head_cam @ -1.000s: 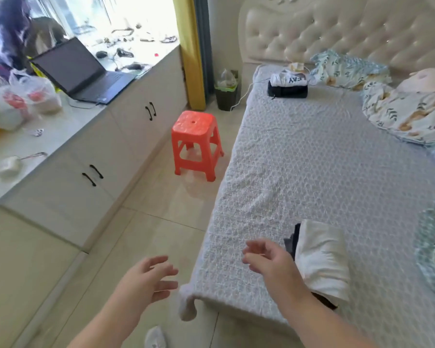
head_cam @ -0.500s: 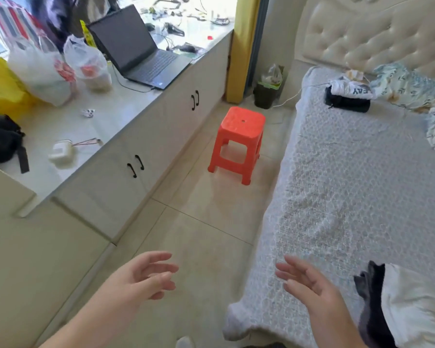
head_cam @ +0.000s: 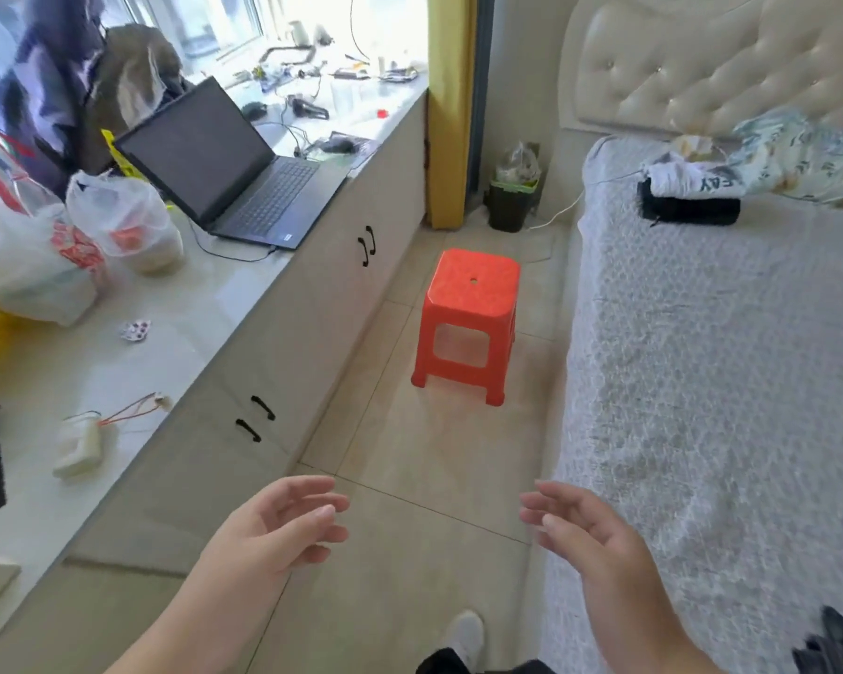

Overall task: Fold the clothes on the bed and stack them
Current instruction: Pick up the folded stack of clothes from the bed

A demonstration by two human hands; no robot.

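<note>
- Clothes already folded sit in a small stack [head_cam: 691, 192] at the far end of the bed [head_cam: 731, 362], near the headboard [head_cam: 711, 60]: a white garment with dark lettering lies on top of a black one.
- Just beside that stack, to its right, lies a crumpled patterned blanket [head_cam: 809, 158].
- At the lower right edge a bit of dark clothing [head_cam: 835, 644] shows on the bed, mostly cut off by the frame; what it is cannot be told.
- Left hand [head_cam: 273, 532] is held over the tiled floor, palm turned inward, fingers loosely spread and slightly bent, holding nothing.
- Right hand [head_cam: 590, 537] is held at the near edge of the bed, palm facing the left hand, fingers relaxed and apart, holding nothing.
- Both hands are well apart from the folded stack and touch no cloth.
- A red plastic stool [head_cam: 468, 323] stands on the floor between the bed and a long white cabinet [head_cam: 283, 342].
- On the cabinet top sit an open laptop [head_cam: 234, 167], white plastic bags [head_cam: 69, 240] and small loose items.
- A small dark bin [head_cam: 511, 197] stands in the far corner beside a yellow curtain [head_cam: 451, 109].
- A white shoe tip [head_cam: 466, 634] shows on the floor at the bottom.
</note>
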